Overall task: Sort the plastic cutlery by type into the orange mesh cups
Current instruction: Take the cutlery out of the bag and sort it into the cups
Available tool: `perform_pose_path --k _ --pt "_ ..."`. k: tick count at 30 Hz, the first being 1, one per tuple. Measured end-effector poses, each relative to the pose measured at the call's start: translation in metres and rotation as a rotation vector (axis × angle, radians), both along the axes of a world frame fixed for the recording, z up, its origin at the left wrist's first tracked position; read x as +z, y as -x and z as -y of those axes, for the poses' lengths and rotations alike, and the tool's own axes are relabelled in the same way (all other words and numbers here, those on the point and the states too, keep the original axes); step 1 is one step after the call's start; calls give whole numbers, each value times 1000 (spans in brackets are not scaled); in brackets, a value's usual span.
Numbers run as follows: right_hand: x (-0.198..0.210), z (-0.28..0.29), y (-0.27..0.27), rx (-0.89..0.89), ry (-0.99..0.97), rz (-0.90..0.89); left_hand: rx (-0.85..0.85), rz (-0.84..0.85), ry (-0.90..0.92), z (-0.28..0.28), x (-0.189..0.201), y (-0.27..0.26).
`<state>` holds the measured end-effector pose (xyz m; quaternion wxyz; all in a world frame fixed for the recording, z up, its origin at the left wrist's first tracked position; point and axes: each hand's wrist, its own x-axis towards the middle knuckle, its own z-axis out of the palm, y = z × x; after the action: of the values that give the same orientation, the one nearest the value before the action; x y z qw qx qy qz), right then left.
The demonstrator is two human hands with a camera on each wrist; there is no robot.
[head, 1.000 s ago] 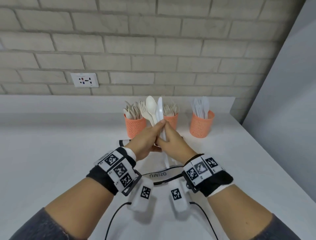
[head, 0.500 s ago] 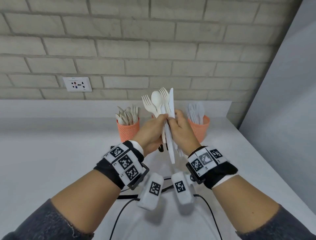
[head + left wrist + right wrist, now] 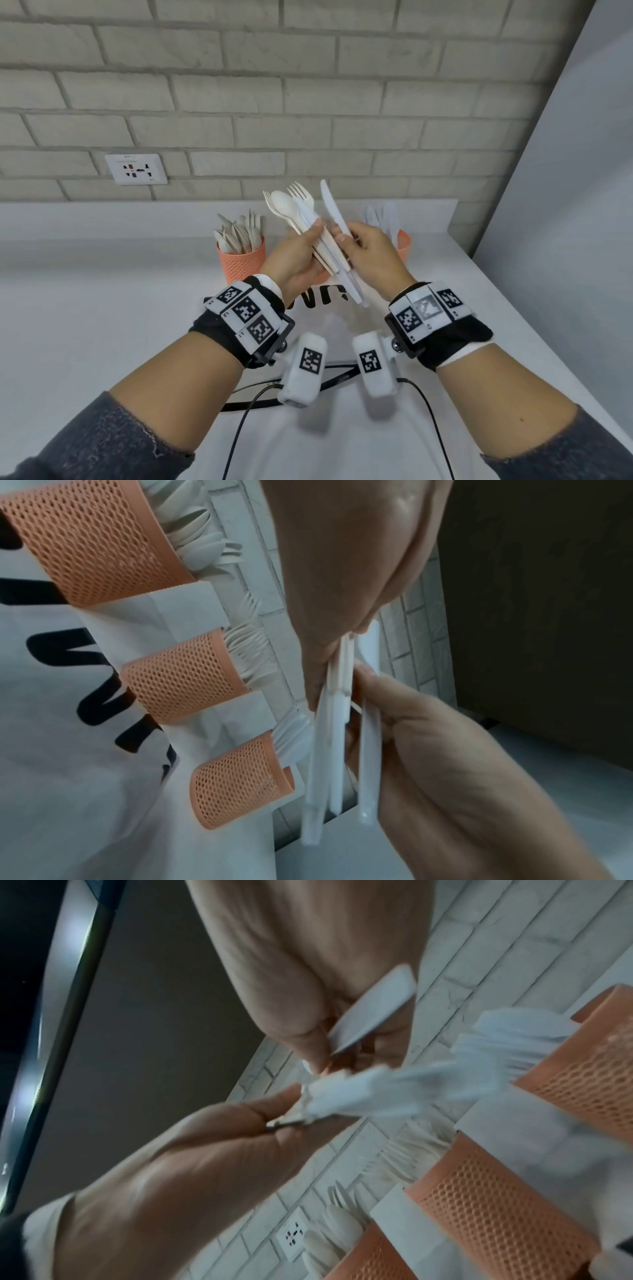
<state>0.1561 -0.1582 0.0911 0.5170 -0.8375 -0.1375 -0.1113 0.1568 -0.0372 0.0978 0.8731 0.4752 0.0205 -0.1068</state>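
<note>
Pinching a white knife (image 3: 334, 214), your right hand (image 3: 371, 255) separates it from the cutlery bundle (image 3: 308, 222) gripped in your left hand (image 3: 294, 257).

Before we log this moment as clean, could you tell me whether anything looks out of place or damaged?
Nothing stands out. The three orange mesh cups stand upright, each holding one type. The left hand holds a mixed bundle above the counter, and the right hand pinches a knife.

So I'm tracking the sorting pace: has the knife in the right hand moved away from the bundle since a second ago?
Yes. The knife has tilted off the bundle toward the right-hand orange cup.
</note>
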Motion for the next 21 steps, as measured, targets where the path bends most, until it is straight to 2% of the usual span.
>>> perform_pose_path --k 2,5,7,11,14,16,21 --pt "3 8 -3 10 -83 -46 -28 -3 58 -1 2 0" --pt "4 18 -5 8 -70 -32 10 18 74 -1 3 -5" --pt "2 18 -4 66 -104 -26 43 30 110 -2 5 -7" --pt "-5 19 0 108 -129 7 38 28 160 1 9 -9" --pt "-7 22 -3 111 -17 -117 66 50 170 -2 6 -15" --pt "-6 23 -5 176 18 -222 60 65 170 -2 5 -16" --pt "-4 33 -8 347 -126 -320 129 45 224 -7 5 -20"
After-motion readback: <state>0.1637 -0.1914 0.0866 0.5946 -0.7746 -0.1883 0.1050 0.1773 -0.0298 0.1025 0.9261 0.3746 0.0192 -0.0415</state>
